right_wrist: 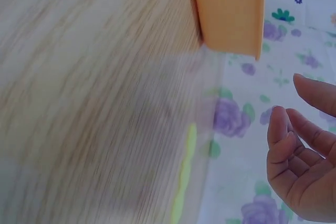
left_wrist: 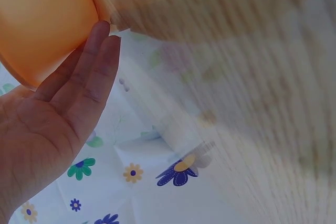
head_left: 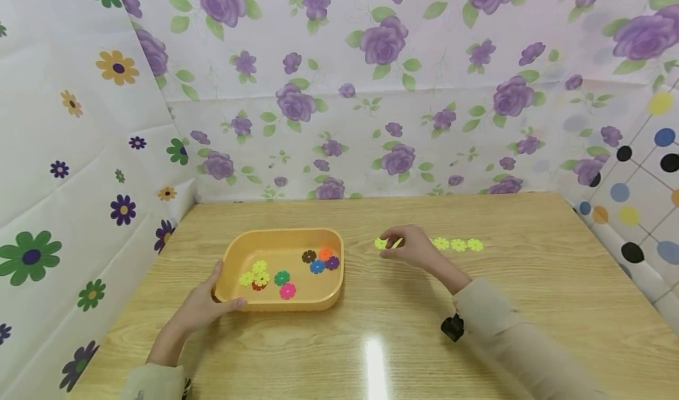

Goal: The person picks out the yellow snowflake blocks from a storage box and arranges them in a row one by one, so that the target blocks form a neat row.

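Note:
An orange plastic basin [head_left: 286, 306] stands on the left part of the table, and my left hand [head_left: 198, 306] holds its near left corner, thumb along the front rim and fingers against the side wall. Inside lie several flower-shaped plastic discs: yellow discs [head_left: 246, 279], a green disc [head_left: 282, 277], a pink disc [head_left: 287, 291], a blue disc [head_left: 316, 266] and other colours. Right of the basin, yellow discs [head_left: 458, 245] form a row on the table. Over its left part hovers my right hand [head_left: 414, 248], thumb and fingers apart, nothing visible between them; it hides some discs.
The wooden table [head_left: 318, 353] ends at a floral-patterned backdrop [head_left: 339, 123] behind. A flower-print sheet [head_left: 63, 211] hangs on the left and a dotted sheet [head_left: 642, 211] on the right. A black device [head_left: 452, 327] sits at my right wrist.

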Motion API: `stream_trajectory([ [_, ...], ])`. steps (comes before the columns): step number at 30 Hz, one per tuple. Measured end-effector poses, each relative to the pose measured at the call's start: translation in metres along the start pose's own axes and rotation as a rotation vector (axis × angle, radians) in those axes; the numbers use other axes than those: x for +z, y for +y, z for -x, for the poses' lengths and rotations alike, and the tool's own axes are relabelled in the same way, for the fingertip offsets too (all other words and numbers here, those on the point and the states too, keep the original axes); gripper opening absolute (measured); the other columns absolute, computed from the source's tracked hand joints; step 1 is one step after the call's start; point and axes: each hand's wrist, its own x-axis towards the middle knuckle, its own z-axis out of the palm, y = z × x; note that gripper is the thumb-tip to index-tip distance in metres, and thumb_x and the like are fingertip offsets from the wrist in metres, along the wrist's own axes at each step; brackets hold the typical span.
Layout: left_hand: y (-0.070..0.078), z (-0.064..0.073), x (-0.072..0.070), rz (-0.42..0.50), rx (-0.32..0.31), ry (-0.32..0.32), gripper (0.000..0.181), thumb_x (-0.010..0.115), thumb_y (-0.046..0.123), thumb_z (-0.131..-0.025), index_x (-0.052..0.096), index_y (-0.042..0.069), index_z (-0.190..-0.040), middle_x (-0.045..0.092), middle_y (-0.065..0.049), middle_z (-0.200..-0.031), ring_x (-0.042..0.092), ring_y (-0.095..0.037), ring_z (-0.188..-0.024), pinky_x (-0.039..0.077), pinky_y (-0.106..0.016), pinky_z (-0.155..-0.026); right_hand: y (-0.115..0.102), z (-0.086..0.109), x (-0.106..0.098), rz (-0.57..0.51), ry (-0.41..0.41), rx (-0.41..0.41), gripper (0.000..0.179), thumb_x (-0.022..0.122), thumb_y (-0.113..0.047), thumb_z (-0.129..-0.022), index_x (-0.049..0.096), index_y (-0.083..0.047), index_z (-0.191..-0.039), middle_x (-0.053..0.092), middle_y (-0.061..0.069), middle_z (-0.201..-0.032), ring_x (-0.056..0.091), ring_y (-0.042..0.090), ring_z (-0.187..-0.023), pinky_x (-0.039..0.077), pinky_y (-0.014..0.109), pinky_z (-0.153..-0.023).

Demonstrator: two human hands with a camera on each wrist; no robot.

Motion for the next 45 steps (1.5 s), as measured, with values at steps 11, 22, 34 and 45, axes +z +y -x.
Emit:
stream_trajectory([
  [11, 0.001, -0.001, 0.000, 0.001, -0.016, -0.011, 0.110, 0.072, 0.041, -0.075, -0.003, -0.005, -0.143, 0.006, -0.031, -0.145, 0.013, -0.047, -0.131, 0.017, -0.057, -0.103, -0.031, -0.013, 0.039, -0.078, -0.073, -0.052, 0.030, 0.073, -0.012, -0.077, 0.065, 0.000, -0.104, 0.062, 0.002, -0.080, 0.058, 0.016, -0.067, 0.049, 0.025, -0.059],
  [22, 0.001, 0.001, 0.001, 0.000, -0.030, -0.014, 0.111, 0.071, 0.042, -0.076, -0.005, -0.003, -0.143, 0.005, -0.031, -0.145, 0.011, -0.047, -0.131, 0.016, -0.057, -0.103, -0.065, -0.026, 0.074, -0.118, -0.113, -0.105, 0.032, 0.073, -0.010, -0.076, 0.066, 0.000, -0.105, 0.063, 0.001, -0.078, 0.058, 0.013, -0.065, 0.049, 0.021, -0.058],
  [34, 0.001, 0.002, 0.000, 0.006, -0.012, -0.009, 0.110, 0.072, 0.040, -0.076, -0.004, -0.004, -0.143, 0.004, -0.031, -0.145, 0.010, -0.048, -0.130, 0.016, -0.057, -0.103, -0.086, -0.038, 0.102, -0.162, -0.126, -0.149, 0.031, 0.073, -0.007, -0.075, 0.065, 0.003, -0.104, 0.065, 0.010, -0.083, 0.058, 0.014, -0.074, 0.048, 0.019, -0.063],
  [45, 0.000, 0.001, 0.001, 0.007, 0.020, -0.001, 0.108, 0.071, 0.038, -0.077, -0.003, -0.005, -0.142, 0.006, -0.032, -0.144, 0.014, -0.048, -0.129, 0.018, -0.057, -0.103, -0.101, -0.051, 0.138, -0.069, -0.170, -0.043, 0.055, 0.077, -0.016, -0.072, 0.057, -0.006, -0.122, 0.059, 0.013, -0.113, 0.052, 0.027, -0.103, 0.044, 0.029, -0.083],
])
